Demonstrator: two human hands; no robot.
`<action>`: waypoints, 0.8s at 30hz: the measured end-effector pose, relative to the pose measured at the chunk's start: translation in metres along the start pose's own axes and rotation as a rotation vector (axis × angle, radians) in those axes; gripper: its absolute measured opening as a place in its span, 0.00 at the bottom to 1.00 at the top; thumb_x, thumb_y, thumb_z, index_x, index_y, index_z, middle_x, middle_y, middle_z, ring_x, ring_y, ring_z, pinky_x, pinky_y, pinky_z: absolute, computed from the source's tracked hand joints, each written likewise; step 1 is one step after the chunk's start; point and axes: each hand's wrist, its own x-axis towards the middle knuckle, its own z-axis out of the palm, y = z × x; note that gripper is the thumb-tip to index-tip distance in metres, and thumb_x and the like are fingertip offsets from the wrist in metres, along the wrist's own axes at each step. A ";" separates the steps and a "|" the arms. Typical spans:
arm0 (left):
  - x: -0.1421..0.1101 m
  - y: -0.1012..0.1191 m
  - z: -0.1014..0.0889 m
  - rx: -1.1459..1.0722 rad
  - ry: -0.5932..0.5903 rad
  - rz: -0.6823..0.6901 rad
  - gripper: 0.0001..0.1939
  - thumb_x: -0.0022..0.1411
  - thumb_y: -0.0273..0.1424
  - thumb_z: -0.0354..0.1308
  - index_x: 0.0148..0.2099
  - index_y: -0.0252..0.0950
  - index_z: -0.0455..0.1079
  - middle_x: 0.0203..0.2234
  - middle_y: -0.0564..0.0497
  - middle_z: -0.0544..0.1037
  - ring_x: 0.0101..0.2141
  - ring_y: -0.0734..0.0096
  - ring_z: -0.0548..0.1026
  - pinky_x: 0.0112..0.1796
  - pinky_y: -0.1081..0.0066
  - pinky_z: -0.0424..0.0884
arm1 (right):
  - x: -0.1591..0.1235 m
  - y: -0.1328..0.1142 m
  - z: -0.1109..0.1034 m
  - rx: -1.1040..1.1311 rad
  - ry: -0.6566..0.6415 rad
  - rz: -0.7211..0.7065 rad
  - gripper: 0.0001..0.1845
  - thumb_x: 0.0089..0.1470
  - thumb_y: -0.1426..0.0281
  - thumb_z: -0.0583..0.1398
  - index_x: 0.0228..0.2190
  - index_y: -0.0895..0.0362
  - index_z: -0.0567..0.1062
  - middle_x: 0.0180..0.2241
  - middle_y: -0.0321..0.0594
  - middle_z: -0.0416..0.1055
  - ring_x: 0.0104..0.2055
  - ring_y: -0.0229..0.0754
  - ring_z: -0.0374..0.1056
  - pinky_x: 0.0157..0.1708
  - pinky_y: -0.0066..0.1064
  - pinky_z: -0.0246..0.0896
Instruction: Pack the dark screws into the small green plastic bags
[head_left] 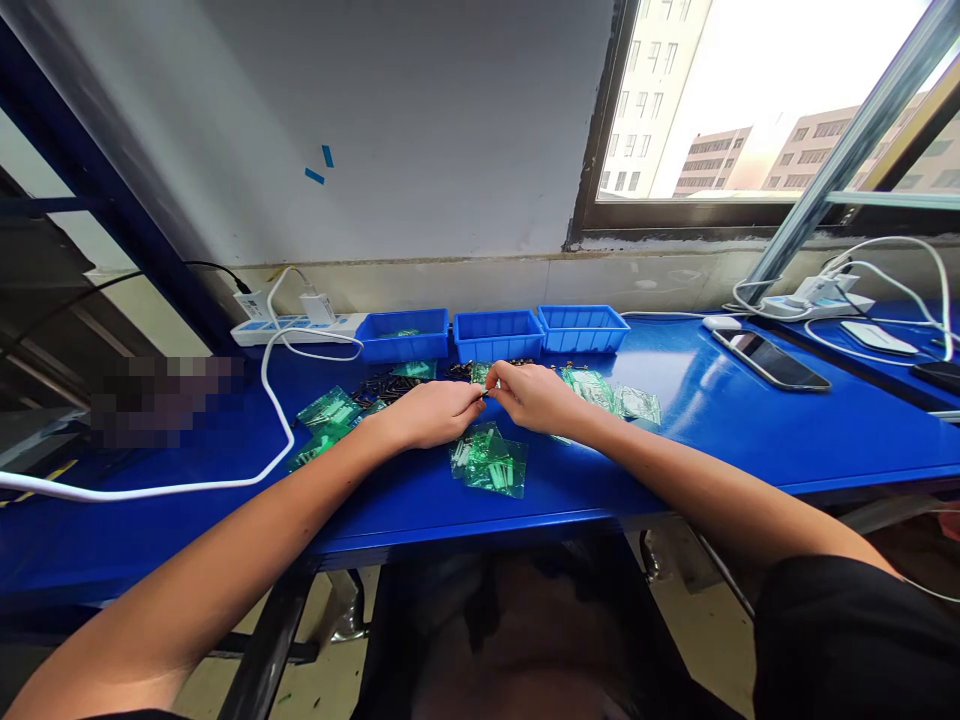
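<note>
A black sleeve [847, 630] is seen at the near right as a small dark piece [484, 393] is pinched between the left hand [441, 413] and the right hand [534, 397] over a blue table [720, 430].
The fingertips of both hands are brought together on the piece, whose shape is too small to be made out. Just near of the hands, green-tinted packets [499, 472] with pale slim contents are spread, and others are heaped to the left and right. Dark loose parts [384, 387] are piled at the far left of the hands. Beyond them, three blue bins [497, 347] are lined up by the wall [420, 120]. A white cable [150, 493] is trailed across the left side; a phone [776, 362] is laid flat at the far right.
</note>
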 end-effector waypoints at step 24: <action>-0.001 -0.001 0.002 -0.018 0.006 0.014 0.16 0.67 0.36 0.36 0.37 0.37 0.63 0.35 0.47 0.76 0.35 0.63 0.74 0.34 0.69 0.66 | 0.000 0.002 0.003 0.019 0.036 -0.036 0.11 0.57 0.70 0.52 0.41 0.57 0.70 0.29 0.38 0.73 0.32 0.40 0.66 0.28 0.27 0.45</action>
